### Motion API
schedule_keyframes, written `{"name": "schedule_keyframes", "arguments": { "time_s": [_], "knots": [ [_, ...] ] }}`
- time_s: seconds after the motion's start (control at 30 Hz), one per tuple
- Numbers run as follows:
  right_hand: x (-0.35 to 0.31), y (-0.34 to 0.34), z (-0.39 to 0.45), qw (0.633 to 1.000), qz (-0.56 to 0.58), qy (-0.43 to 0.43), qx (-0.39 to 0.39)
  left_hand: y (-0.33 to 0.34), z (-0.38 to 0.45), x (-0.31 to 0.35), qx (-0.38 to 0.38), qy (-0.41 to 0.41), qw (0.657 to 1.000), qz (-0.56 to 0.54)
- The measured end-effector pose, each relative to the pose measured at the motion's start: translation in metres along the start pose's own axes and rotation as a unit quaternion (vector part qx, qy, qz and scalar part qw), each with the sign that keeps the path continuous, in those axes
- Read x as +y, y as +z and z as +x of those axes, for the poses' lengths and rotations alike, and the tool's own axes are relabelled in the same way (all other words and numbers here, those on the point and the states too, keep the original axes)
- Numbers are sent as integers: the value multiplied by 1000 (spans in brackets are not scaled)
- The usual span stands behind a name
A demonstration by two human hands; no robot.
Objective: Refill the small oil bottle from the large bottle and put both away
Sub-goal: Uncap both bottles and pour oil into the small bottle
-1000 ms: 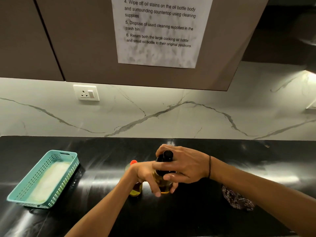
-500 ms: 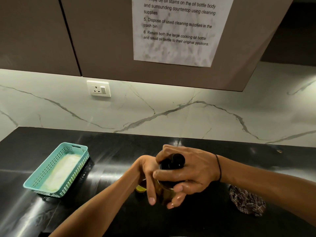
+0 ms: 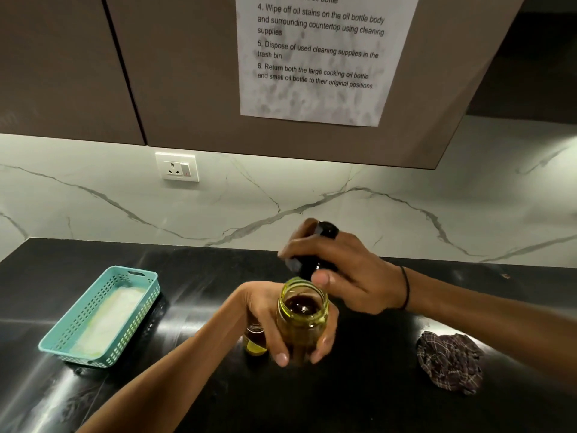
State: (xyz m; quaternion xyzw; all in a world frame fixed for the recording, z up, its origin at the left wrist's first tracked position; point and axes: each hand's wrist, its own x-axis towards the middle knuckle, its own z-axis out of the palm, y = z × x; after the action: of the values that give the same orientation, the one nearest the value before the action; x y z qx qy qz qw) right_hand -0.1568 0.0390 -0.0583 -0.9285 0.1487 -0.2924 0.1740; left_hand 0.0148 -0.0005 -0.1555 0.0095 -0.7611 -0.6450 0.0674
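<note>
Two bare hands are working over the glossy black stone countertop [image 3: 359,385]. The left hand [image 3: 274,320] is wrapping its fingers round one small clear glass oil bottle [image 3: 302,320], which is standing open-mouthed and upright with yellow oil showing at its rim. The right hand [image 3: 340,276] is curling its fingers and thumb round one black pump cap [image 3: 315,254], holding it just above and behind the open mouth, apart from the glass. One second bottle with amber contents and a yellow label [image 3: 254,340] is showing only partly behind the left hand, just beside the small bottle; whether it is the large one is hard to tell. One teal perforated plastic basket [image 3: 137,326] with a pale lining is sitting well to the left on the counter. One crumpled dark checked cloth [image 3: 449,360] is lying to the right, under the right forearm. Behind, a white marble-veined backsplash [image 3: 93,207] is carrying one white wall socket [image 3: 177,166]. Two brown cabinet doors [image 3: 62,67] are hanging above, and one printed instruction sheet [image 3: 321,57] is sticking to the right-hand door.
</note>
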Motion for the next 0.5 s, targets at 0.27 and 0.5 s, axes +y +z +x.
{"name": "schedule_keyframes", "arguments": {
  "time_s": [0.27, 0.5],
  "knots": [
    [38, 28, -10, 970, 95, 174, 140, -7, -13, 3, 142, 6, 990, 22],
    [81, 51, -33, 881, 279, 319, 210, -4, -34, -11, 245, -24, 969, 9]
  ]
}}
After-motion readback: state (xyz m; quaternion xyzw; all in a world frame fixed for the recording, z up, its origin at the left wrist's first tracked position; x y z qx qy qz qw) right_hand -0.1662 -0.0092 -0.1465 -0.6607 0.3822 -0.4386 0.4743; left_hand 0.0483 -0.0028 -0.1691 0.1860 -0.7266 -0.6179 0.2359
